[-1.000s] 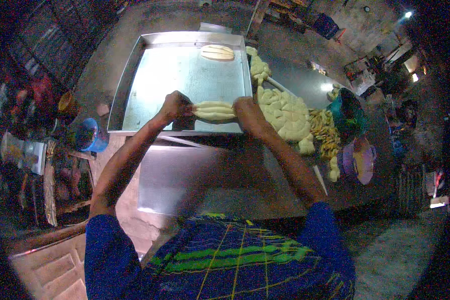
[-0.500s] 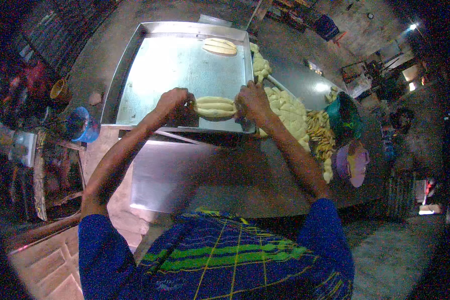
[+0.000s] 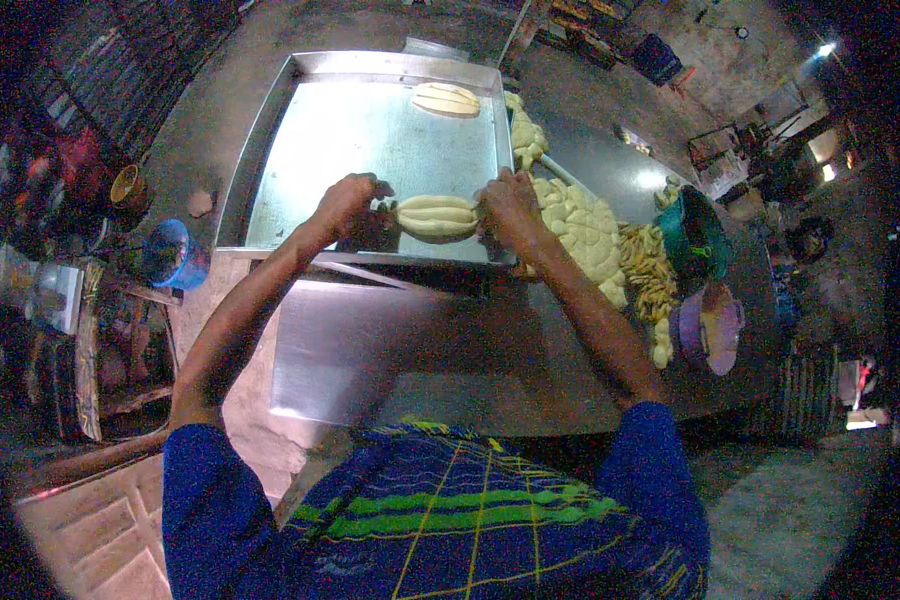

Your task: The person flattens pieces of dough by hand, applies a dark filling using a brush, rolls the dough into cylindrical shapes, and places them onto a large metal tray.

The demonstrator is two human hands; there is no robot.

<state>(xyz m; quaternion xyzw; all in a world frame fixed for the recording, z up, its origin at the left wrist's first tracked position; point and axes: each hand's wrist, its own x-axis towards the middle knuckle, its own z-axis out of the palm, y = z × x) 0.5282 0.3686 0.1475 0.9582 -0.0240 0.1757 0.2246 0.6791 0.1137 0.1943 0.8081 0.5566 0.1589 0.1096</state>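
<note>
Dough (image 3: 437, 217) runs lengthwise from left to right.

Two ridged dough loaves (image 3: 437, 217), one metal tray (image 3: 370, 135)

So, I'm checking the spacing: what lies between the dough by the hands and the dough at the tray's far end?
In the head view, only bare tray shows between the near dough and the far dough.

Ridged dough (image 3: 437, 217) between left grip (image 3: 353, 207) and right grip (image 3: 512, 212)
</note>
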